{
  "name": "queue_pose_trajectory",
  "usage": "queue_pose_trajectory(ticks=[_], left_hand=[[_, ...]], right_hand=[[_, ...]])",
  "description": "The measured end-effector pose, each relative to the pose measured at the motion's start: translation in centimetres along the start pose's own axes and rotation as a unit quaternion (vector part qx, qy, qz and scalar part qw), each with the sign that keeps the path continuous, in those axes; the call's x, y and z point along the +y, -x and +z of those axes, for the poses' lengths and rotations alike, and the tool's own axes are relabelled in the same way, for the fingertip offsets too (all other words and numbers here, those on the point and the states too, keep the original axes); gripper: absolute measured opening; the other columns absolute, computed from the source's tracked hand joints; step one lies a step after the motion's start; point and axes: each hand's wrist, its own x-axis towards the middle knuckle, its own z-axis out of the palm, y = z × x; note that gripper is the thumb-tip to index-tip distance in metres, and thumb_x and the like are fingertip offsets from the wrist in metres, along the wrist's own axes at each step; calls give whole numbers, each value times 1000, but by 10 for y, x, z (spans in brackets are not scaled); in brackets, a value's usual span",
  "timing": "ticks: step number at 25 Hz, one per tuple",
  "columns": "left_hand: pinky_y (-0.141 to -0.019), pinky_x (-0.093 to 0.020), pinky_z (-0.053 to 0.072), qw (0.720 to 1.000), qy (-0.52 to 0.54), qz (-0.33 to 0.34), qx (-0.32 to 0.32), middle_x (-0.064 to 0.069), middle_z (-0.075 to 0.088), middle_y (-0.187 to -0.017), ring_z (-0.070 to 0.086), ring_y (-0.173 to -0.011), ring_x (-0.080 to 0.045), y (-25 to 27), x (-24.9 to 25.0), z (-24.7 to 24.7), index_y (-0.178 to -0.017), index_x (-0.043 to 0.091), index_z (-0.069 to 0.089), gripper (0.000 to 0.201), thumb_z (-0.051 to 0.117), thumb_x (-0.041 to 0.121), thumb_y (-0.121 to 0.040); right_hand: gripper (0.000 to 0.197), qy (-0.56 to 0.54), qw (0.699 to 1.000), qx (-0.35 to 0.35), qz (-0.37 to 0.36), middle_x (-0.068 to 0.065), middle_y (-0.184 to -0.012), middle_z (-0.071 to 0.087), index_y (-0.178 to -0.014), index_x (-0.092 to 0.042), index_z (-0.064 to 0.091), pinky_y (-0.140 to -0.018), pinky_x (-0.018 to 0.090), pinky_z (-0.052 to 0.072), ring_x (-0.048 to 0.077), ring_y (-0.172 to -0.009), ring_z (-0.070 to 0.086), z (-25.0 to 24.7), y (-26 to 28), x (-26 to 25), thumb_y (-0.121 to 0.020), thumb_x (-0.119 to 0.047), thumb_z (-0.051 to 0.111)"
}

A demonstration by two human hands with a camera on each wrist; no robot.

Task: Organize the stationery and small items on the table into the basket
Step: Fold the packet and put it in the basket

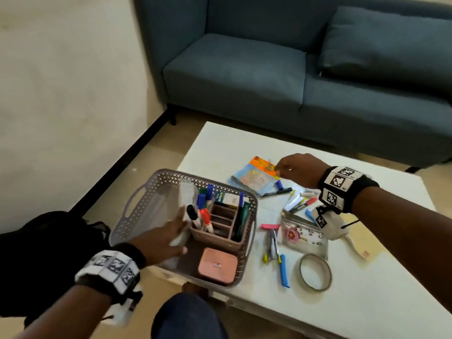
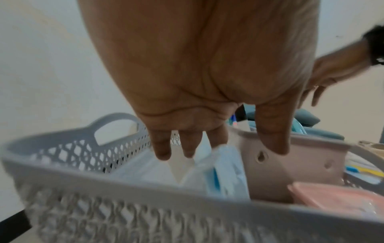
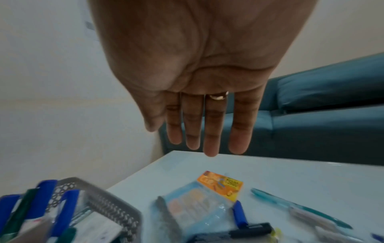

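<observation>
My right hand (image 1: 297, 168) hovers, fingers straight and apart, over the packet (image 1: 258, 176) lying flat at centre frame, right of the basket (image 1: 137, 216). It looks light, floppy and slick (thin plastic, I judge), so I would pinch its stiff orange header card. My left hand (image 1: 162, 237), lower left, has straight fingers against clear sleeves (image 2: 220, 166) standing in the basket.
</observation>
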Motion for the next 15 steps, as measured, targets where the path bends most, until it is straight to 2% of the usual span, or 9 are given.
queue_pose_trajectory(ticks=[2,4,6,8,10,12,14,15], left_hand=[[-112,-27,30,999,5,-19,24,-2,27,-162,39,-142,-19,6,1,-14,-156,25,-13,96,59,42,-95],[-113,-26,26,997,-11,-51,64,-3,28,-161,34,-145,-17,16,4,-26,-158,21,4,83,54,46,-96],[-113,-28,27,991,10,-61,121,-1,35,-158,34,-144,-16,34,10,-38,-153,25,29,65,54,44,-96],[-112,-31,32,977,80,-20,196,6,46,-151,43,-138,-12,51,24,-47,-140,38,47,51,57,45,-91],[-108,-34,39,961,133,29,240,13,57,-139,51,-128,-8,64,47,-52,-119,56,53,39,57,51,-81],[-100,-32,43,953,145,53,260,26,61,-126,57,-116,1,68,65,-54,-105,69,56,34,58,51,-77],[-96,-26,42,950,149,63,266,42,58,-117,52,-113,15,70,78,-56,-109,76,51,35,58,57,-80],[-96,-24,42,951,149,67,263,46,57,-117,51,-114,18,68,81,-57,-113,74,50,33,54,66,-82]], right_hand=[[28,0,999,6,48,4,-120,68,-114,-18,70,-96,35,45,26,-110,60,7,-1,29,-98,-31,52],[27,18,998,-3,64,4,-117,69,-113,-17,71,-94,36,48,26,-108,62,20,-5,47,-97,-28,52],[23,35,999,-20,31,3,-116,68,-112,-20,68,-92,35,49,27,-108,62,37,-11,49,-95,-28,56],[25,51,998,-27,7,2,-114,65,-117,-27,60,-87,35,48,28,-106,63,53,-26,43,-92,-33,60],[35,76,997,-6,33,5,-114,64,-125,-28,50,-81,35,48,31,-102,62,61,-51,40,-92,-38,57],[37,58,993,36,94,10,-111,64,-123,-19,49,-80,39,50,34,-101,61,63,-76,47,-93,-40,53],[34,51,987,55,141,10,-105,64,-110,-14,54,-76,39,48,34,-97,59,67,-94,58,-91,-42,54],[30,51,986,51,151,10,-101,64,-101,-14,55,-72,38,46,33,-90,58,72,-101,64,-89,-42,56]])
